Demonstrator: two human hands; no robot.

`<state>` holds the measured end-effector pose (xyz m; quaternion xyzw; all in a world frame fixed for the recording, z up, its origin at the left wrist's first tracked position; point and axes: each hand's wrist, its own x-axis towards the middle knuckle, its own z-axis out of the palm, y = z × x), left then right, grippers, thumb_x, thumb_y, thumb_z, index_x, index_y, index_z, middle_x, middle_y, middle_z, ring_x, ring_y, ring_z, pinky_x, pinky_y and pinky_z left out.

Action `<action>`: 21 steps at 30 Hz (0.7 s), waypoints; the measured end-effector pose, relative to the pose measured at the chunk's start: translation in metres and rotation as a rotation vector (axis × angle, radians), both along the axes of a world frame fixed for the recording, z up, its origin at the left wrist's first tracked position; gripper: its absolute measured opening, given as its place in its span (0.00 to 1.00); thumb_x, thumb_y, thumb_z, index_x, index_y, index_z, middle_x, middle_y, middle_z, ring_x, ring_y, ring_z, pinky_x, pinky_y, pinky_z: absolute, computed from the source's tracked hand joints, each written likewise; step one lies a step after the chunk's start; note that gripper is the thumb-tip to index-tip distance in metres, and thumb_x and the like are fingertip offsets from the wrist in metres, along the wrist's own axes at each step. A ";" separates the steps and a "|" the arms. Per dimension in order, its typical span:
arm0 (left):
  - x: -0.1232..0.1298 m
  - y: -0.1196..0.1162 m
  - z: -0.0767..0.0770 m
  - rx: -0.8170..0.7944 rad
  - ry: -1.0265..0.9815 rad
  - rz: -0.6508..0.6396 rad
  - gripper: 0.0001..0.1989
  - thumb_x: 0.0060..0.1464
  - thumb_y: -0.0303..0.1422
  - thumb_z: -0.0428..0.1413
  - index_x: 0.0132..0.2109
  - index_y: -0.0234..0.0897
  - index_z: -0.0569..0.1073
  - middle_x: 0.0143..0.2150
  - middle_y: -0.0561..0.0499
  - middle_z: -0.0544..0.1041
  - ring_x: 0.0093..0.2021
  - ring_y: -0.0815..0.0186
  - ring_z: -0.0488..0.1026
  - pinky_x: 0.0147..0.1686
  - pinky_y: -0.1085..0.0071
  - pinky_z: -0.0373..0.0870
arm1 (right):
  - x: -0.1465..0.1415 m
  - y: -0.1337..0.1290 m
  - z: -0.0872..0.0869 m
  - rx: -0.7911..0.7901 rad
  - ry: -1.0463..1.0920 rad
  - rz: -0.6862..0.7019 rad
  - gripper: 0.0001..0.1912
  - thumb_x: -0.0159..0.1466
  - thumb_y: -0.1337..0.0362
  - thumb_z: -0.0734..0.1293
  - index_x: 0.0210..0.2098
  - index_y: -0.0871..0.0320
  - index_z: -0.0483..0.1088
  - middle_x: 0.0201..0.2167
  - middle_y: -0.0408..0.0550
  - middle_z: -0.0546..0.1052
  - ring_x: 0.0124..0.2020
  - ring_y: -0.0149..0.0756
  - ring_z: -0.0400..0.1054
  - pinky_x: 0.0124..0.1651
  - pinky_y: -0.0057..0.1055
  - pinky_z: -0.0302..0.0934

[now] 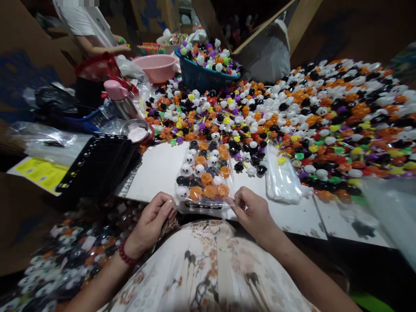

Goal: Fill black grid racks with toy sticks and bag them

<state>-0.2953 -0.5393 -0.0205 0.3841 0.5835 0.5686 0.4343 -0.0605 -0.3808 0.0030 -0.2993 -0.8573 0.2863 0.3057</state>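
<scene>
In front of me on the white tabletop lies a clear plastic bag (181,207) around a tray of small Halloween figures (203,173), among them white skulls, orange pumpkins and black pieces in rows. At the bag's near left corner is my left hand (156,219), its fingers curled closed; the bag's edge seems to be pinched there. My right hand (250,210) pinches the clear film at the near right corner between thumb and forefinger. A dark red bead bracelet (126,255) circles my left wrist.
Loose Halloween figures (325,112) are heaped across the back and right. Flat clear bags (282,177) lie right of the tray, stacked black trays (94,164) left. Behind stand a blue basket (204,78), a pink basin (156,67) and another person (84,26). Bagged figures (65,255) lie below left.
</scene>
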 end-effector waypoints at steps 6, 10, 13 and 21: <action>-0.006 -0.008 -0.039 -0.045 0.626 0.024 0.13 0.62 0.43 0.50 0.38 0.38 0.64 0.29 0.56 0.67 0.28 0.70 0.64 0.31 0.72 0.63 | 0.011 -0.003 -0.040 0.000 -0.015 -0.057 0.10 0.66 0.58 0.64 0.33 0.55 0.60 0.29 0.42 0.66 0.28 0.31 0.63 0.34 0.28 0.60; 0.006 -0.007 -0.064 -0.328 0.681 0.045 0.22 0.50 0.51 0.59 0.41 0.39 0.65 0.26 0.59 0.65 0.24 0.69 0.63 0.25 0.73 0.59 | 0.036 -0.020 -0.065 -0.189 -0.260 -0.099 0.14 0.64 0.52 0.65 0.34 0.56 0.63 0.24 0.39 0.67 0.24 0.31 0.62 0.30 0.28 0.58; 0.014 0.004 -0.073 -0.442 0.720 0.044 0.16 0.58 0.46 0.52 0.41 0.38 0.68 0.26 0.54 0.71 0.27 0.65 0.70 0.29 0.71 0.62 | 0.029 -0.029 -0.075 -0.271 -0.412 0.176 0.15 0.68 0.56 0.59 0.30 0.57 0.66 0.24 0.43 0.72 0.26 0.33 0.66 0.30 0.27 0.57; 0.006 0.016 -0.076 -0.299 0.616 0.031 0.14 0.57 0.27 0.45 0.44 0.36 0.73 0.43 0.42 0.79 0.47 0.58 0.75 0.48 0.65 0.68 | -0.067 -0.030 -0.078 -0.138 -0.351 0.387 0.13 0.66 0.68 0.58 0.43 0.57 0.73 0.38 0.52 0.79 0.39 0.40 0.73 0.43 0.31 0.64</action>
